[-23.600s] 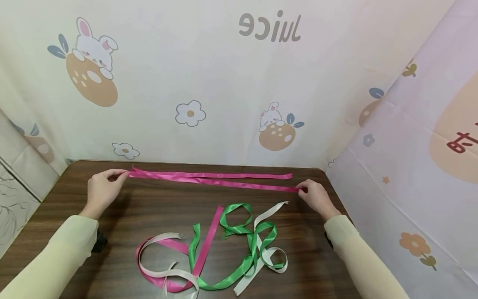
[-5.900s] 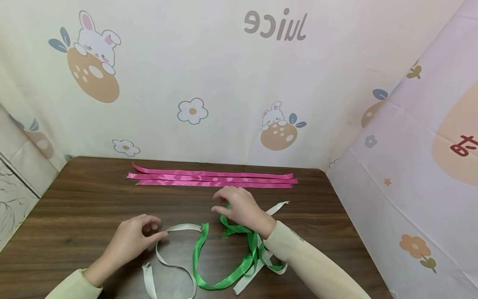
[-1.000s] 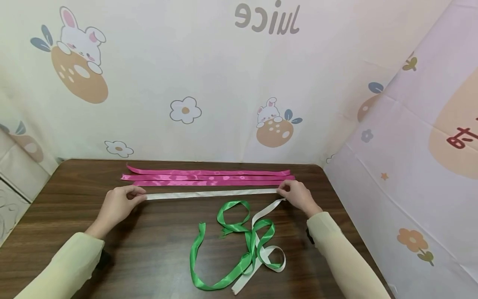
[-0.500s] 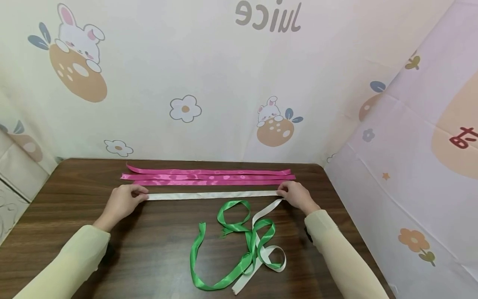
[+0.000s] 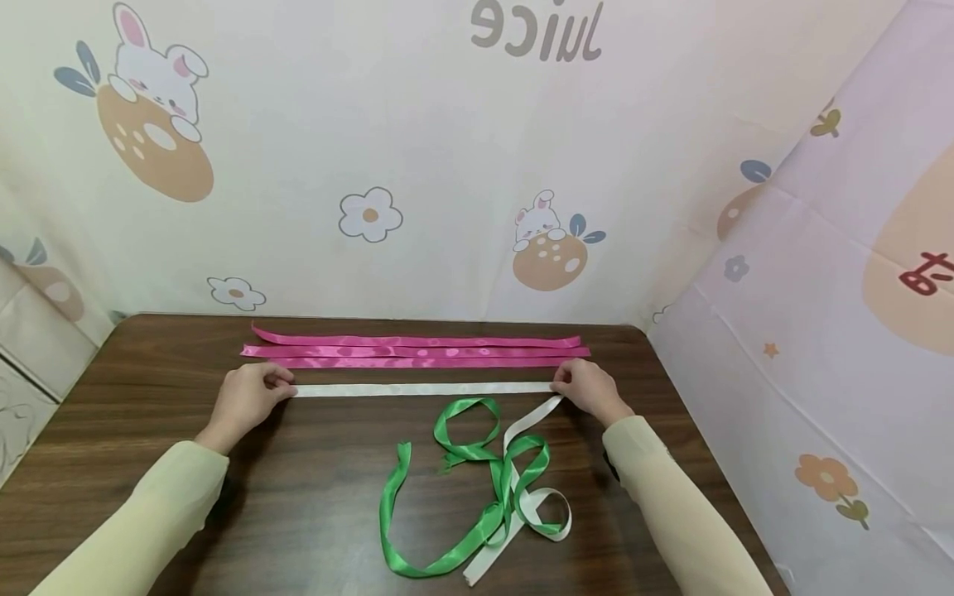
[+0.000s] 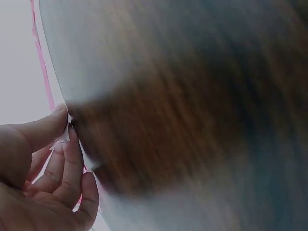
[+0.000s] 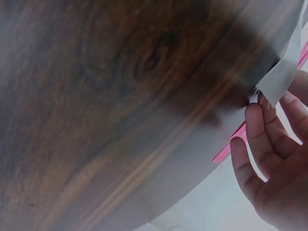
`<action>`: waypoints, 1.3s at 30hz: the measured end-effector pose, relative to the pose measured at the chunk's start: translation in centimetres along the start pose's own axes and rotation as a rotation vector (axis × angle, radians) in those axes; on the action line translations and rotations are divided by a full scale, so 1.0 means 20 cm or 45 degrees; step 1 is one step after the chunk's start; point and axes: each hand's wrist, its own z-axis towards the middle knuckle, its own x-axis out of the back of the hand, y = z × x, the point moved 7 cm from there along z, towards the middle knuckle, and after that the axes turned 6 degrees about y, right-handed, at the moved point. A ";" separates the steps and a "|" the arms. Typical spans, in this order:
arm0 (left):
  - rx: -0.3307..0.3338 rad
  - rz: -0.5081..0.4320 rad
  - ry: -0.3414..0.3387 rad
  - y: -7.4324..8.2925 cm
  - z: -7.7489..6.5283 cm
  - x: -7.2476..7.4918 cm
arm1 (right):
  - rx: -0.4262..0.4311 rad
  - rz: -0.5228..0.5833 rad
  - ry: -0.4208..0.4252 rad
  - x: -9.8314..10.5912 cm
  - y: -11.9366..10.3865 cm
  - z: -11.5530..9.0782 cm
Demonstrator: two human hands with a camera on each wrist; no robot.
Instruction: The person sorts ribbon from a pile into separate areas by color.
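White ribbon [image 5: 423, 389], left hand [image 5: 247, 400] to right hand [image 5: 592, 388], within table [image 5: 305, 480] edges

bunny-print cloth backdrop [image 5: 447, 124], brown wood-grain table [image 5: 313, 480]

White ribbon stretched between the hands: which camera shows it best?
The head view, where the white ribbon runs straight from the left hand to the right hand. The right wrist view shows only one frayed end, close up; the left wrist view, just a small bit by that hand.

One white ribbon [image 5: 425, 389] now straight
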 end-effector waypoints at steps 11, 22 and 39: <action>0.007 0.007 0.015 0.00 0.00 0.01 | 0.002 0.033 -0.013 0.01 0.00 0.00; -0.062 0.029 0.073 0.05 -0.01 0.10 | 0.024 0.088 -0.006 0.07 0.03 -0.04; -0.195 -0.032 0.110 0.25 -0.05 0.16 | 0.198 -0.029 0.224 0.26 -0.11 -0.14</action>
